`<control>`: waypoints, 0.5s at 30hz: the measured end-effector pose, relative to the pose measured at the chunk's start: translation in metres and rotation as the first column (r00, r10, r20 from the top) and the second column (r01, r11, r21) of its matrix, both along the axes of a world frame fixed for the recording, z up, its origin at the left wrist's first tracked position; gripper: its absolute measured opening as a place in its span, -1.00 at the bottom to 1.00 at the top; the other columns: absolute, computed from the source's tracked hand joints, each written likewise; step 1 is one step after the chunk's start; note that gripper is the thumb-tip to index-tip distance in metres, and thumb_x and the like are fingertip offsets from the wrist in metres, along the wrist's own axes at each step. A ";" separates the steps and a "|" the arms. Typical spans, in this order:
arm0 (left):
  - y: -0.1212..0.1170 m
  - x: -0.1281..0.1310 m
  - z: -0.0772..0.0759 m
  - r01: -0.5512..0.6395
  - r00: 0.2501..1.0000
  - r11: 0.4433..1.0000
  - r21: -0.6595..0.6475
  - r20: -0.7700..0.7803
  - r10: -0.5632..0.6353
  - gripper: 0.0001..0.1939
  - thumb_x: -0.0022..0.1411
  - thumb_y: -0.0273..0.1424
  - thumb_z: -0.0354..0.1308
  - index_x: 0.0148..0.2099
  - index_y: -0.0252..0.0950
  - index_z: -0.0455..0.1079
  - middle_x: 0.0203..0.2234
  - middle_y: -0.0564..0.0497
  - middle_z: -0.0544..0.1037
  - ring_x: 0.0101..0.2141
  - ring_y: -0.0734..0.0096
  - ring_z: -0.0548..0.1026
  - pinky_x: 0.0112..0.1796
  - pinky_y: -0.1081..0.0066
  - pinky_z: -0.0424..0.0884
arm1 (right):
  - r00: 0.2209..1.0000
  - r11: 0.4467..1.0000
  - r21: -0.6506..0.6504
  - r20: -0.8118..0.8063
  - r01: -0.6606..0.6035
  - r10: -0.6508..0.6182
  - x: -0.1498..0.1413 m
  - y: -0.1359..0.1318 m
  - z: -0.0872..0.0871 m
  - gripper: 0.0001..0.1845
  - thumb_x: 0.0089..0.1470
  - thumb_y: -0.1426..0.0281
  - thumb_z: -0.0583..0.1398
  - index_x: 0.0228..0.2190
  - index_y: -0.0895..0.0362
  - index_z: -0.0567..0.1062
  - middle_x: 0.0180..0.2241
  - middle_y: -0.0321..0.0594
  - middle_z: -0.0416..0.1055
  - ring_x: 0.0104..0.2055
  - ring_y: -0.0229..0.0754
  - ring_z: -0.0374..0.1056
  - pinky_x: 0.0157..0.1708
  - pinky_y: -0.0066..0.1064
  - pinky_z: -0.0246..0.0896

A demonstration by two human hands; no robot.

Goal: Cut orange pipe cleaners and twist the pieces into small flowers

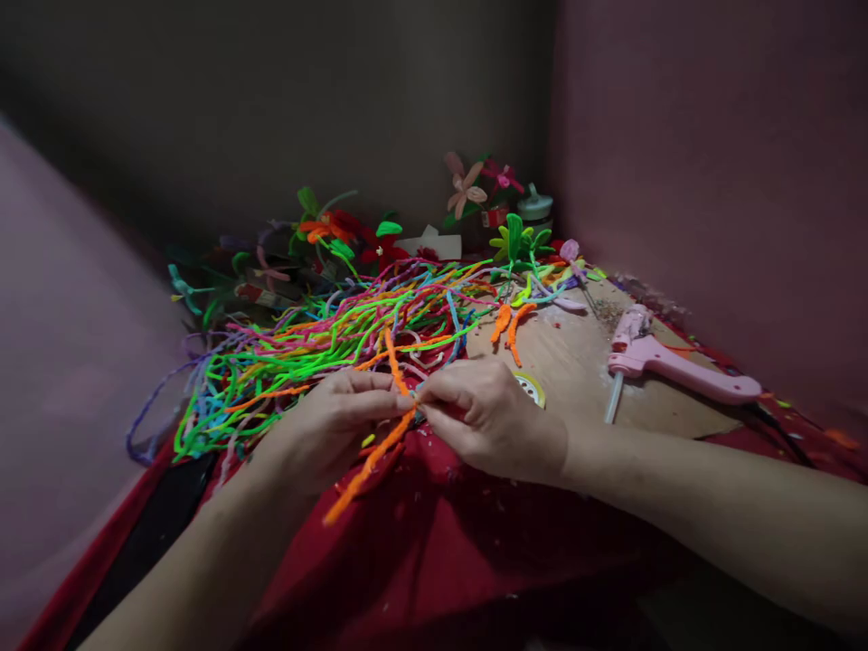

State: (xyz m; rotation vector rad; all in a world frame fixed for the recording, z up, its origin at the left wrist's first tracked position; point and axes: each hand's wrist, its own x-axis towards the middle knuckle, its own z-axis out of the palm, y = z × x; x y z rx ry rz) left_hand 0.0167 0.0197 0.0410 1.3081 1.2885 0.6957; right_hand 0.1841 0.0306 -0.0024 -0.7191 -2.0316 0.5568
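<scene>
An orange fuzzy stem (372,463) is held in mid-view above a worktop draped in red cloth (407,551); its near end is slanted down toward the viewer and its far end is directed upward, over the edge of a heap of multicoloured fuzzy stems (305,339). The grip of the left hand (329,420) is closed, the stem being pinched near its middle between thumb and fingers. The grip of the right hand (485,416) is likewise closed, its fingertips met at the same spot; what is pinched between them is too small to be told. To the right, a tan board (570,348) is occupied by a pink glue gun (678,366), from which a translucent glue stick (614,398) is extended. A yellow-rimmed disc (531,389) is seen just beyond the right hand, and a bent orange piece (514,332) is placed farther back. Behind these are ranged a pale pink flower (465,187), an orange-red flower (332,226) and a jar with a pale lid (535,206).
</scene>
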 end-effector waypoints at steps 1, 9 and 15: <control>0.000 0.000 -0.001 -0.006 0.991 0.994 -0.111 0.134 0.021 -0.82 -0.09 -0.36 0.22 -0.61 -0.33 0.36 -0.72 0.06 0.29 -0.66 0.52 0.21 -0.59 0.47 0.14 | 1.000 0.993 0.118 0.022 0.020 -0.023 0.001 -0.001 0.000 -0.83 0.00 0.51 0.09 -0.55 0.19 0.43 -0.55 -0.17 0.40 -0.46 -0.23 0.26 -0.39 -0.38 0.11; -0.017 0.005 0.011 -0.064 0.980 0.805 0.589 -0.114 0.162 -0.86 0.03 -0.42 0.24 -0.28 -0.24 0.46 -0.44 0.03 0.46 -0.41 0.44 0.41 -0.38 0.48 0.33 | 0.935 0.945 -0.271 -0.345 -0.186 0.085 0.002 -0.001 0.011 -0.85 0.05 0.49 0.10 -0.49 0.18 0.44 -0.52 -0.28 0.39 -0.46 -0.32 0.30 -0.41 -0.47 0.19; -0.016 0.000 0.020 0.412 0.805 0.429 0.804 -0.542 0.244 -0.93 0.09 -0.46 0.17 -0.36 -0.20 0.46 -0.33 -0.01 0.48 -0.25 0.30 0.37 -0.20 0.35 0.28 | 0.881 0.820 -0.449 -0.453 -0.356 0.135 0.001 -0.001 0.012 -0.88 0.01 0.45 0.14 -0.53 0.18 0.43 -0.56 -0.32 0.35 -0.48 -0.33 0.29 -0.43 -0.48 0.20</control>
